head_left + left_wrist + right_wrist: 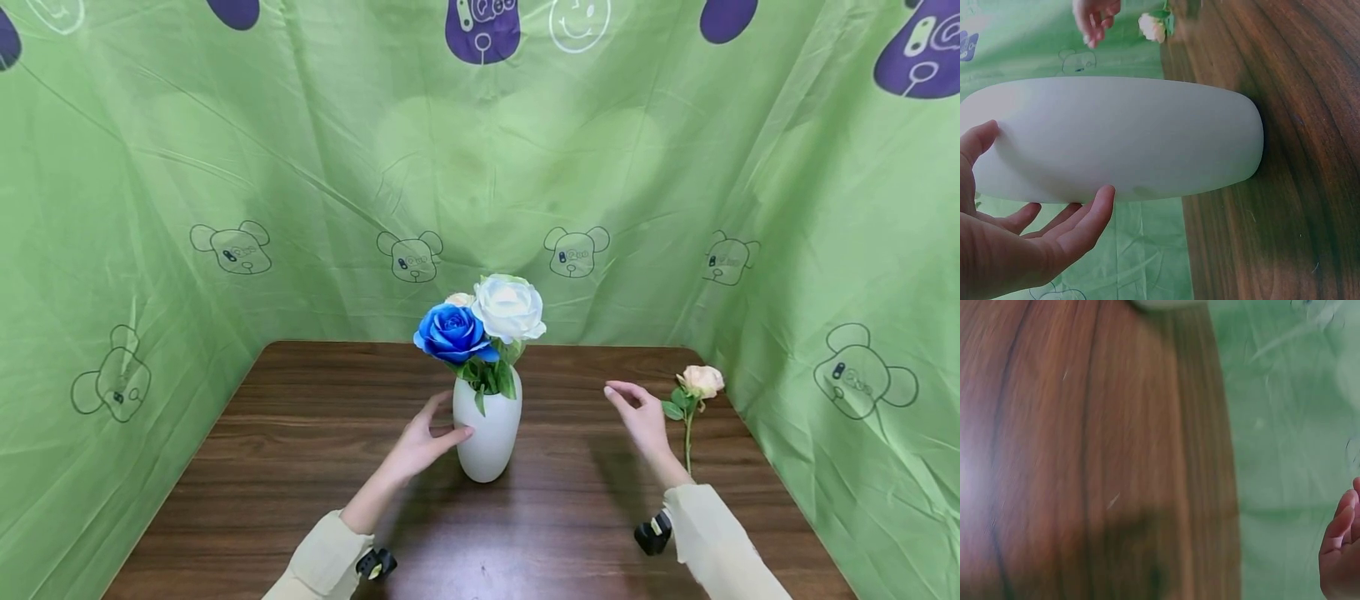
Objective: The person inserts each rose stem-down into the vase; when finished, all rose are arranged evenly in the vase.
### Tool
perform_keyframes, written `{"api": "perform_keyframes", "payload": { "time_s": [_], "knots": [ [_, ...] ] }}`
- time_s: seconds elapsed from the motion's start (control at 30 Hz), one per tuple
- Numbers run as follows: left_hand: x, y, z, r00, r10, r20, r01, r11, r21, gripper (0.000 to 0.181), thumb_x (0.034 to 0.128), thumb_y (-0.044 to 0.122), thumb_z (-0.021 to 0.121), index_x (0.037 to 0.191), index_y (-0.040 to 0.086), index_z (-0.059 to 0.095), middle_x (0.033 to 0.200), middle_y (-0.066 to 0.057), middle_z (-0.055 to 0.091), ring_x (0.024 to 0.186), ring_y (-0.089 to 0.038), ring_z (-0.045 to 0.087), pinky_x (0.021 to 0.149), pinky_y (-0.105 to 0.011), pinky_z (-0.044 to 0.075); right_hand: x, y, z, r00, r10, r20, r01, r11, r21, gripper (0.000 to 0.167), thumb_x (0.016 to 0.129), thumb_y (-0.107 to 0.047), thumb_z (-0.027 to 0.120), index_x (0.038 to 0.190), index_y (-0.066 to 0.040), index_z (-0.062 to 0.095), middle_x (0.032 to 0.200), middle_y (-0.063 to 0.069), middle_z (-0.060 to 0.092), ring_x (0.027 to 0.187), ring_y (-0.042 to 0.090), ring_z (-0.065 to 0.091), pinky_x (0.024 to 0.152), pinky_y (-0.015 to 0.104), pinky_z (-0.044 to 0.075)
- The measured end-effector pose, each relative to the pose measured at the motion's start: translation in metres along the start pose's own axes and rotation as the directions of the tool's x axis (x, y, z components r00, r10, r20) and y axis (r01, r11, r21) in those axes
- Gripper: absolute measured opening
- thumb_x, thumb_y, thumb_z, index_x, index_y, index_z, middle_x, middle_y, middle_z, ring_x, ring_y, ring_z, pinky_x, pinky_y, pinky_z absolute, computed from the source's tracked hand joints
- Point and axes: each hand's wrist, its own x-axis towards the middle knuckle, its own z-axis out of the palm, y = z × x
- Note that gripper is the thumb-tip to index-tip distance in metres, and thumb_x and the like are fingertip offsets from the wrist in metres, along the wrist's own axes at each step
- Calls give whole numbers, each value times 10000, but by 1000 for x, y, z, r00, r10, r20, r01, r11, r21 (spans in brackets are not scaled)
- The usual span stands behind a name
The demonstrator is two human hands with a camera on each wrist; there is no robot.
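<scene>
A white vase (487, 437) stands upright on the table, holding a blue rose (454, 332), a white rose (510, 308) and a paler bloom (460, 299) mostly hidden behind them. My left hand (426, 442) holds the vase's left side, thumb on the near face. In the left wrist view the fingers (1094, 219) curve along the vase's side. Above the table to the right, my right hand (640, 417) holds nothing, its fingers loosely bent. Beside it on the tabletop lies a pale pink rose (703, 382) with green leaves and a stem, partly hidden by the wrist.
The dark wood table (300, 450) reaches back to a green printed curtain (322, 208), which also hangs on the left and right. Each wrist wears a small black camera, one of them near the right sleeve (712, 533).
</scene>
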Motion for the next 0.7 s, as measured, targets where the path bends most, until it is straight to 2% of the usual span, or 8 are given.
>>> {"api": "perform_keyframes", "payload": {
  "time_s": [0.03, 0.17, 0.2, 0.27, 0.33, 0.4, 0.5, 0.7],
  "knots": [
    [-1, 2, 0, 1000, -4, -1, 4, 1000, 4, 588, 818, 121, 641, 1307, -1, 338, 1203, -256, 416, 990, -399, 515, 793, -421, 466, -3, -6, -5, 1000, 19, 2, -19, 1000, -16, 269, 786, -256, 674, 991, -81, 669, 944, 54, 639, 820, 139, 538, 638, 246, 406],
    [-1, 3, 0, 1000, -10, -7, 10, 1000, 12, 586, 819, 118, 638, 1306, -3, 337, 1205, -251, 417, 989, -400, 515, 787, -420, 470, -3, 20, -25, 998, 47, -45, -50, 997, -50, 256, 774, -264, 682, 972, -102, 680, 887, 32, 643, 769, 111, 527, 589, 216, 380],
    [0, 1, 0, 1000, -8, -7, 9, 1000, 9, 589, 818, 120, 640, 1308, -2, 336, 1205, -250, 416, 989, -403, 514, 785, -421, 470, -3, 22, -29, 994, 76, -80, -85, 990, -113, 264, 777, -293, 677, 962, -105, 683, 876, 30, 643, 765, 108, 522, 560, 244, 380],
    [2, -3, 0, 1000, -2, -5, 2, 1000, 6, 595, 814, 121, 645, 1307, -3, 335, 1207, -252, 412, 987, -412, 511, 780, -426, 472, -1, 48, -41, 989, 78, -123, -97, 982, -160, 248, 770, -305, 682, 944, -129, 692, 861, 7, 645, 746, 92, 519, 526, 241, 371],
    [5, -11, -1, 1000, 0, -6, 0, 1000, -4, 607, 809, 140, 655, 1311, 13, 337, 1213, -244, 409, 990, -415, 507, 777, -427, 473, -1, 62, -52, 982, 100, -160, -142, 949, -281, 256, 784, -369, 652, 938, -168, 694, 848, -34, 642, 741, 70, 512, 513, 261, 361],
    [8, -20, -1, 1000, 0, -6, 0, 1000, -6, 618, 805, 164, 662, 1315, 33, 339, 1223, -232, 404, 995, -412, 506, 779, -424, 472, -2, 73, -60, 970, 118, -214, -187, 924, -334, 261, 775, -403, 651, 918, -190, 699, 802, -92, 633, 712, 36, 506, 461, 273, 356],
    [12, -30, -2, 1000, -2, -10, 2, 1000, 3, 632, 800, 212, 668, 1321, 67, 342, 1242, -210, 399, 1001, -390, 511, 785, -411, 471, -11, 64, -69, 947, 159, -280, -262, 886, -384, 284, 784, -387, 642, 914, -140, 695, 761, -59, 623, 705, 92, 509, 489, 303, 368],
    [12, -33, -1, 1000, -3, -12, 3, 1000, 23, 647, 794, 263, 672, 1323, 89, 343, 1246, -194, 404, 1000, -367, 518, 793, -408, 468, -33, 30, -83, 904, 243, -352, -389, 809, -440, 347, 819, -295, 611, 983, 10, 639, 870, 153, 628, 861, 307, 513, 714, 401, 379]
  ]
}}
